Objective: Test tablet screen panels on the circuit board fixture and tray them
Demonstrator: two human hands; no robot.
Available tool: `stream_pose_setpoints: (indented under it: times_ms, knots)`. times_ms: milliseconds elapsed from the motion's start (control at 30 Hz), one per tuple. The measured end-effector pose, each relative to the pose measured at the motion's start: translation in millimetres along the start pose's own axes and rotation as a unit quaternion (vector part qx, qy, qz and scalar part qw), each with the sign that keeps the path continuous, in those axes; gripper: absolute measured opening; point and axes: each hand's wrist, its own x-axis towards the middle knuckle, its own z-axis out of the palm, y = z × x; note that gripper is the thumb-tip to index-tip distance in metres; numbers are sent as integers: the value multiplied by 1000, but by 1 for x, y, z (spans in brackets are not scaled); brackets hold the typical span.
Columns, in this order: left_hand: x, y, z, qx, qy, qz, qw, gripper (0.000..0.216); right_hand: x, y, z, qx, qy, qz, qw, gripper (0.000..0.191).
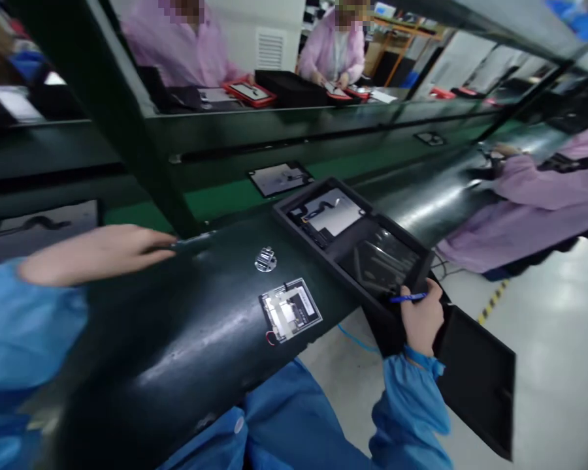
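Note:
My right hand (421, 318) is closed round a blue pen (408, 297) and rests at the near corner of a black tray (358, 222). The tray holds a silver panel with a cable (332, 214) and a dark glossy panel (379, 261). My left hand (100, 251) reaches out flat over the dark bench, fingers together, its tips touching a thin dark tool (193, 241) by the green post. Between the hands lie a small circuit module (290, 309) with a white label and a small metal part (265, 260).
A green conveyor belt (225, 199) runs behind the bench and carries a flat panel (279, 178). A dark post (122, 124) rises at left. Across the belt two people in pink coats work over red trays (249, 91). Another pink-sleeved person (534, 202) is at right.

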Motion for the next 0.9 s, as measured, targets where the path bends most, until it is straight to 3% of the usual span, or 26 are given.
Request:
stream_pose_setpoints:
  times_ms: [67, 133, 167, 233, 300, 400, 500, 600, 767, 900]
  knots:
    - [13, 45, 90, 147, -74, 135, 977, 28, 5, 14, 3, 28, -30, 55, 998, 86]
    - [25, 88, 185, 228, -158, 274, 921, 32, 4, 24, 9, 68, -51, 71, 994, 87]
    - [31, 106, 229, 273, -198, 311, 888, 37, 2, 27, 12, 82, -52, 72, 993, 84]
    - [41, 133, 308, 285, -232, 338, 866, 40, -3, 33, 17, 102, -42, 72, 991, 78]
    - [46, 149, 368, 297, -240, 349, 856, 47, -7, 36, 20, 119, -26, 74, 990, 74]
    - [46, 159, 425, 317, -259, 340, 847, 79, -10, 40, 23, 142, -9, 75, 987, 72]
    - [41, 164, 446, 334, -272, 316, 845, 96, -11, 44, 25, 164, -2, 65, 984, 71]
    - [33, 174, 443, 338, -255, 300, 854, 93, -11, 46, 27, 180, 0, 55, 982, 70]
    - [30, 206, 411, 291, -162, 294, 896, 68, -11, 47, 30, 185, 5, 54, 981, 67]
    - [69, 223, 370, 235, -125, 275, 924, 53, -11, 48, 30, 183, 9, 60, 981, 67]
